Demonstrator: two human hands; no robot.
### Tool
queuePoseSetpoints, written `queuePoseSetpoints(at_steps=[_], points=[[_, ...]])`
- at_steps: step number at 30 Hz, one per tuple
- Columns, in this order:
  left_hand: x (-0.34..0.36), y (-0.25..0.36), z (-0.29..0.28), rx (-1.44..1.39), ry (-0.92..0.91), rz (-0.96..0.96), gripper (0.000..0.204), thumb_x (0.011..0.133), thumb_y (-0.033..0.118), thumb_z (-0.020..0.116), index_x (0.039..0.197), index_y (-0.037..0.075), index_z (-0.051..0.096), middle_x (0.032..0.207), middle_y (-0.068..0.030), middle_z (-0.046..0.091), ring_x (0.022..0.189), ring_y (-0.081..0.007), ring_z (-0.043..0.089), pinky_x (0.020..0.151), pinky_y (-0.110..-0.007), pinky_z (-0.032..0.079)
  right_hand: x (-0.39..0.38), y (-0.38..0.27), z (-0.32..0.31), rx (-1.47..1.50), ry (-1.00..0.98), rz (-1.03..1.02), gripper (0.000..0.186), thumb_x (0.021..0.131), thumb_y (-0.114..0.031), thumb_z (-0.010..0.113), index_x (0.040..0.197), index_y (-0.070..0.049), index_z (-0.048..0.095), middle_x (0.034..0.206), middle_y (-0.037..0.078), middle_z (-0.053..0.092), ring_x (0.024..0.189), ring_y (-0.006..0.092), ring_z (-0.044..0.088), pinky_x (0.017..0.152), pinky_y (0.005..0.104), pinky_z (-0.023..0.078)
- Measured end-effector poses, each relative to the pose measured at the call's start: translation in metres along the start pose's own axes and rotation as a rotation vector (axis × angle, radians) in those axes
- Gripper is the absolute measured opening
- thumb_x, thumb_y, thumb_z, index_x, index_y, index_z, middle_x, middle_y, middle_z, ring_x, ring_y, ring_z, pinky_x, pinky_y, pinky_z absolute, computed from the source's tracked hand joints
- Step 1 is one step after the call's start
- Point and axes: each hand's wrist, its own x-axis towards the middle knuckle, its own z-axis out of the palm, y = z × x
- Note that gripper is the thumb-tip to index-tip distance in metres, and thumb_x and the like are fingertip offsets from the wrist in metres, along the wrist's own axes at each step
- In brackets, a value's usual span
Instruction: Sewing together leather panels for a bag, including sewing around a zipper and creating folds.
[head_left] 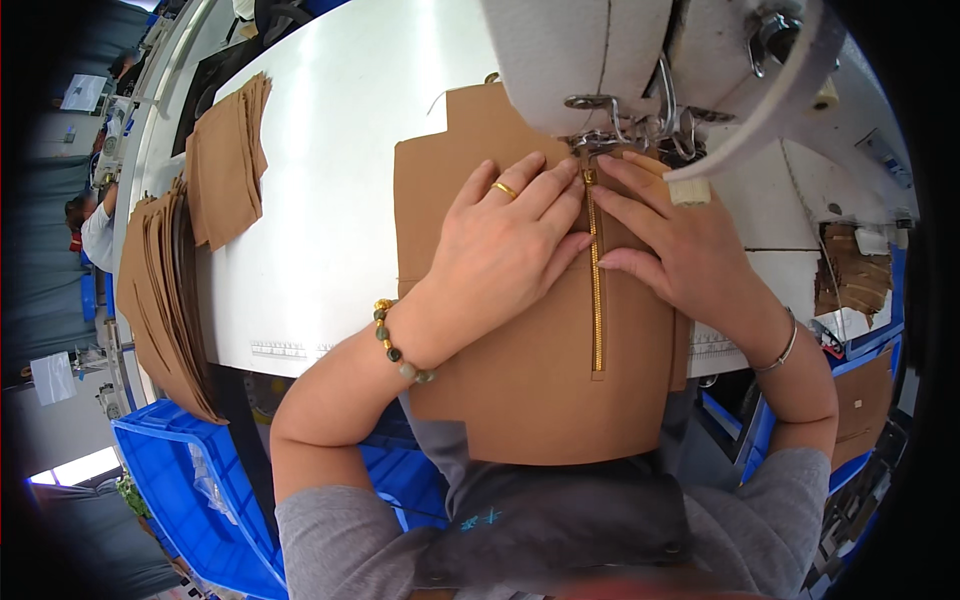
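A brown fabric panel (520,400) with notched corners lies under the sewing machine (570,60), its near part hanging over the table's front edge. Down its middle runs a brass-toothed zipper (598,300), with the slider close to the presser foot (590,140). My left hand (515,220) rests flat on the panel to the left of the zipper, fingers stretched toward the needle area. On the zipper's other side, my right hand (670,225) presses the fabric with its fingers spread; some fingertips are partly hidden by the machine. Neither hand grips anything.
Stacked brown fabric pieces (155,290) drape over the left table edge, beside a smaller brown pile (228,160). A blue crate (190,480) stands below on the left. More brown pieces (860,270) lie at the right. A pale curved tube (790,110) arches near my right hand.
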Motion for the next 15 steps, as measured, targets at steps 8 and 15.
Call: queuePoseSetpoints(at_steps=[8,15], points=[[0.0004,0.0046,0.0012,0.004,0.026,-0.034,0.045,0.091,0.031,0.074,0.129,0.007,0.068,0.137,-0.0063,0.066,0.128,-0.0296,0.061,0.107,-0.049,0.048,0.0015,0.002,0.0,-0.044,0.024,-0.014,0.058,0.084,-0.043,0.077,0.131,-0.01,0.067,0.123,0.009,0.069,0.12,0.0306,0.06,0.117,0.0508,0.039],[0.0007,0.0037,0.0012,-0.009,0.035,-0.04,0.044,0.09,0.029,0.075,0.127,0.006,0.069,0.137,-0.0065,0.066,0.127,-0.0295,0.061,0.105,-0.047,0.049,-0.0009,0.0033,0.0031,-0.035,0.018,-0.012,0.058,0.083,-0.041,0.078,0.131,-0.01,0.067,0.129,0.01,0.067,0.126,0.0309,0.058,0.117,0.0513,0.039]])
